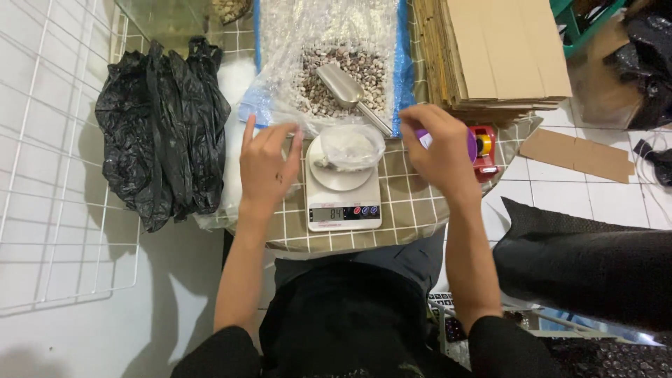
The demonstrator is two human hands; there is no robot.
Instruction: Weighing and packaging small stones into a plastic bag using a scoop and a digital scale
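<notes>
Flanking the scale (344, 199) on the checked tabletop (406, 217), both hands hover about level with the small clear bag (350, 147) resting on its pan. The bag lies between them, just right of the left hand (268, 168), whose fingers (294, 150) are spread, empty. The right hand (441, 150) curls around something purple (470, 143). The scoop (346, 91) lies beyond in the pebble bag (336, 66).

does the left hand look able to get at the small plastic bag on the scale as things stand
Probably yes. The left hand hovers open just beside the small plastic bag on the kitchen scale, and nothing lies between them. The right hand is on the far side, holding something purple.
</notes>
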